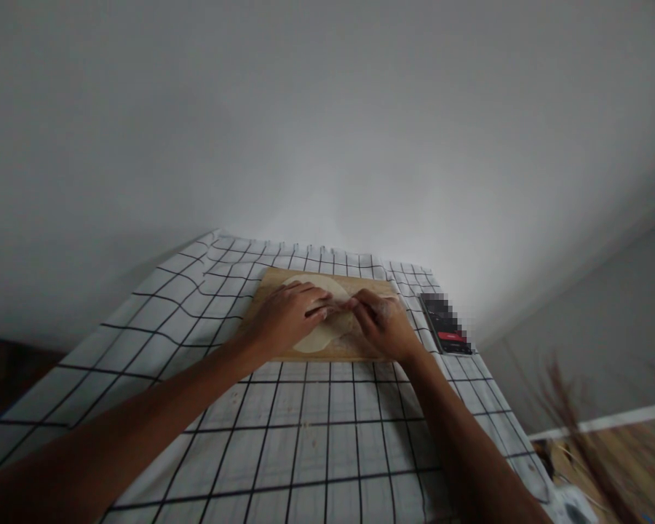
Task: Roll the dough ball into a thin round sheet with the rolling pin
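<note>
A thin, round, pale dough sheet [317,340] lies on a wooden board [284,357], partly covered by my hands. My left hand [292,309] rests over its middle and left side, thumb and fingers drawn close together on the dough. From the right, my right hand [382,316] pinches the dough near its right edge, thumb and forefinger pressed together. The fingertips of both hands nearly meet, and pale flour marks the right hand. Exactly how much dough is between the fingers is hidden.
The board stands on a white tablecloth [311,444] with a black grid, dotted with crumbs near the front. A phone-like device [447,338], partly pixelated, lies to the right of the board. A grey-white wall [327,131] rises behind the table. Wooden floor [633,458] shows at lower right.
</note>
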### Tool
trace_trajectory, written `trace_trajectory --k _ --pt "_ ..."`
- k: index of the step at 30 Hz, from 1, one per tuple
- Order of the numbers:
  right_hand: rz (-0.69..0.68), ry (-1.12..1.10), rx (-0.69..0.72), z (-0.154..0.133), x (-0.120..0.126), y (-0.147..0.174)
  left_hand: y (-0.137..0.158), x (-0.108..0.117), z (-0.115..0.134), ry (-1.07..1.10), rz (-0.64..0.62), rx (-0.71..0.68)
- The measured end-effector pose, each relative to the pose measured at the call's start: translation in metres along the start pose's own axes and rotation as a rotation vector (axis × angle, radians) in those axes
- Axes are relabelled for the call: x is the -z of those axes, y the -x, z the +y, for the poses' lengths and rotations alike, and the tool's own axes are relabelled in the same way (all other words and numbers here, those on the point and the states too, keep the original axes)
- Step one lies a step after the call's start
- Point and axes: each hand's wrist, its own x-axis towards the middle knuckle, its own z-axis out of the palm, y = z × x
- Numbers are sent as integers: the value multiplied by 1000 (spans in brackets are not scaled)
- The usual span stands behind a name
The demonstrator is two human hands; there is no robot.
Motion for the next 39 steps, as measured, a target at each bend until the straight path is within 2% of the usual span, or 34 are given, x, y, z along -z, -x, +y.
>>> trace_trajectory --k 4,8,12,14,18,21,25,30,35,39 --pt "-94 -40 32 0 -3 0 0 0 0 9 -2 -16" --pt "-38 -53 8 0 -4 0 0 -2 -1 6 10 -4" --pt "-88 -83 49 6 3 0 1 -2 -1 23 10 -7" --pt "-10 -106 5 12 10 1 1 0 0 27 10 -4" --pt "249 -165 -135 25 21 2 0 4 2 41 17 -10" --pt "302 -134 -124 28 19 1 -1 5 3 91 -2 -9" --pt "167 -84 24 26 11 -1 0 4 5 159 -60 -29" --pt "-86 -138 35 30 5 1 0 3 3 228 -81 -119" --pt "-134 -219 28 39 2 3 1 1 -3 260 -115 -146" --pt "-115 -127 32 40 1 -1 0 -1 -3 206 -83 -105"
